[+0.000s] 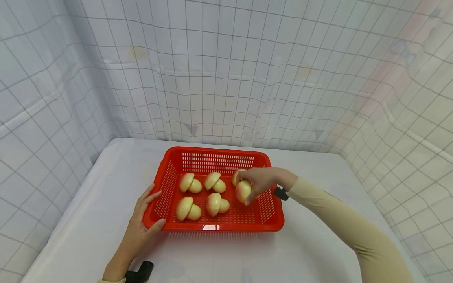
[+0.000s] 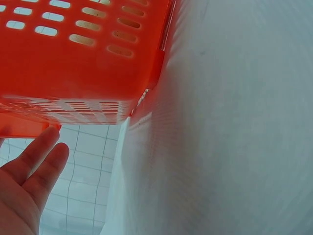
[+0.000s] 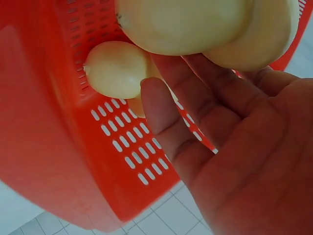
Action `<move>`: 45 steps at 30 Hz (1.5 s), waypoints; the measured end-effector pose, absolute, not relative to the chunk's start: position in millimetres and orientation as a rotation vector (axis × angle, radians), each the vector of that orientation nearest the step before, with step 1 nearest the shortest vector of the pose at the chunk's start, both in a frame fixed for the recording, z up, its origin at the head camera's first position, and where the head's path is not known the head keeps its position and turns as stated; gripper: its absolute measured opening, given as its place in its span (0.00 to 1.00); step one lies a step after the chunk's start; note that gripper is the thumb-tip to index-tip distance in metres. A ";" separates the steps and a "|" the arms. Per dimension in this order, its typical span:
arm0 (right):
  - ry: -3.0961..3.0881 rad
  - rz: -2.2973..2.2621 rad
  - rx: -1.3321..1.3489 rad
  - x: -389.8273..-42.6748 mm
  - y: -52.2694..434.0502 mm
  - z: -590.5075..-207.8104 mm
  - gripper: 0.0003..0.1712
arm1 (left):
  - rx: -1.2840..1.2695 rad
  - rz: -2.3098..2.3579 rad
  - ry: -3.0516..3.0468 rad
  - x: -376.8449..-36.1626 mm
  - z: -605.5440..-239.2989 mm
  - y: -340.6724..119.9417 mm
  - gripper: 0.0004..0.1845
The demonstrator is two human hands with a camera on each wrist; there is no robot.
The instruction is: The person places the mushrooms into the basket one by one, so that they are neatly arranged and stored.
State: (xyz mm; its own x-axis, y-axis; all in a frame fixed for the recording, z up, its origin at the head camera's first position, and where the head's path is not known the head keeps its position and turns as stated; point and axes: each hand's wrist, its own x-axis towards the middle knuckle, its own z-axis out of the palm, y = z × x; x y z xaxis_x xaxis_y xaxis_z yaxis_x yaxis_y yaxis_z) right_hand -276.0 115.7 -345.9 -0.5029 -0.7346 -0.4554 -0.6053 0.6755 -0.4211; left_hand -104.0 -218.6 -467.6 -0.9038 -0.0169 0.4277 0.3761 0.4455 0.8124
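A red plastic basket (image 1: pixel 212 226) holds several model mushrooms with pale yellow stems and pink-tinged caps. Two stand at the left, one mushroom (image 1: pixel 190 183) behind another (image 1: pixel 188 209); a similar pair, a mushroom (image 1: pixel 214 182) and another (image 1: pixel 217 204), is in the middle. My right hand (image 1: pixel 262 179) reaches over the right side and grips a mushroom (image 1: pixel 243 190) between thumb and fingers. Behind it, one more mushroom (image 3: pixel 115 68) is partly covered by that hand. At the front left corner, my left hand (image 1: pixel 139 224) touches the basket, fingers straight along the left rim and thumb on the front rim.
The basket stands on a table with a white cloth (image 1: pixel 226 259). White grid-patterned curtains (image 1: pixel 219 78) enclose the back and both sides. A dark wrist camera (image 1: pixel 281 193) on the right arm is close to the basket's right rim.
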 end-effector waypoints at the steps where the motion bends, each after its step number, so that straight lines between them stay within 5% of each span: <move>1: 2.272 -0.259 -1.018 -276.0 115.1 -346.6 0.31 | -0.305 -1.452 -2.330 -104.1 -467.6 -218.7 0.37; 45: 2.198 0.263 -0.932 -273.1 79.6 -368.6 0.29 | -0.331 -1.449 -2.314 -103.9 -467.5 -218.2 0.37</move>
